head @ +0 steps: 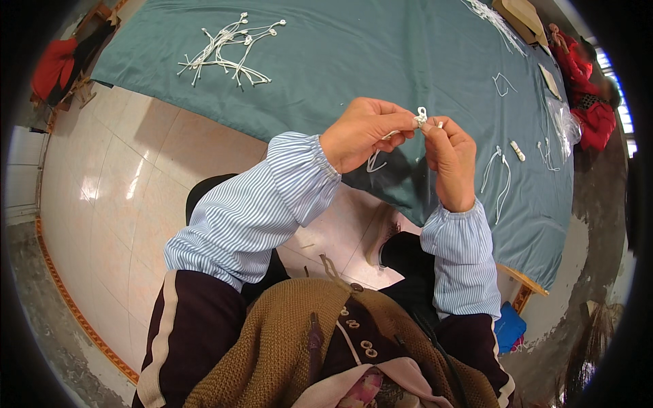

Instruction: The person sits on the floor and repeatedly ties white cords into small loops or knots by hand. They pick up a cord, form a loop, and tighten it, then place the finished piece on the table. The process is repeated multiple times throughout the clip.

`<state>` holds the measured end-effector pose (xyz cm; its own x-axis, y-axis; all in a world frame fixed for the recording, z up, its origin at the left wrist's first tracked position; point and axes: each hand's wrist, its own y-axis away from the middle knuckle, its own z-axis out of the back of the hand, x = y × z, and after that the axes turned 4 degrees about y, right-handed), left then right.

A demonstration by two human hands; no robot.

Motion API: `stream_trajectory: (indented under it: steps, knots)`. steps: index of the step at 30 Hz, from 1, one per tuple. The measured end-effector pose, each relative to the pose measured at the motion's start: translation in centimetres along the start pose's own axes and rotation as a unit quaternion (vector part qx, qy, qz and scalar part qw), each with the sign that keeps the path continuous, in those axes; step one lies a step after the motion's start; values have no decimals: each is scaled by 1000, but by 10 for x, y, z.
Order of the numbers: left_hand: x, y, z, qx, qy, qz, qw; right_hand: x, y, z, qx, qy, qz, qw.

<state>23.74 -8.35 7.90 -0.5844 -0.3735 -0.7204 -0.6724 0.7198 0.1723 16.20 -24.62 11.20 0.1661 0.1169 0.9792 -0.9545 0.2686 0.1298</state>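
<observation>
Both hands pinch one knotted white cord [421, 117] above the near edge of a table with a green cloth [316, 61]. A small loop of it sticks up between the fingertips. My left hand [368, 130] grips the knot from the left, and loose cord ends [376, 164] hang below its fingers. From the right, my right hand [450, 158] holds the same cord between thumb and forefinger. The fingers hide part of the knot.
Knotted white cords [224, 51] lie in a pile at the far left. More cords [497, 178], a small cord bundle [517, 151], a plastic bag [563, 127] and a cardboard box [520, 20] are on the right. People in red [594, 117] are beyond the table.
</observation>
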Motion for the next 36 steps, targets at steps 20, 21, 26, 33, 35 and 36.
stream_trajectory:
  steps: [20,21,26,33,35,36]
  knots:
    - [4,1,-7,-43,-164,-99,981,-6,0,-5,-63,140,96,983]
    - [5,1,-8,-37,-134,-96,986,-5,0,-5,-62,128,89,986]
    - [4,1,-8,-9,-50,-92,995,-6,0,-8,-58,80,76,992]
    - [2,2,-8,-37,-38,-58,997,1,-2,-1,-67,91,88,990]
    - [3,3,-9,-44,-38,-51,997,5,-4,2,-61,73,55,994]
    - [4,3,-9,-34,-40,-59,997,4,-3,2,-42,62,65,995]
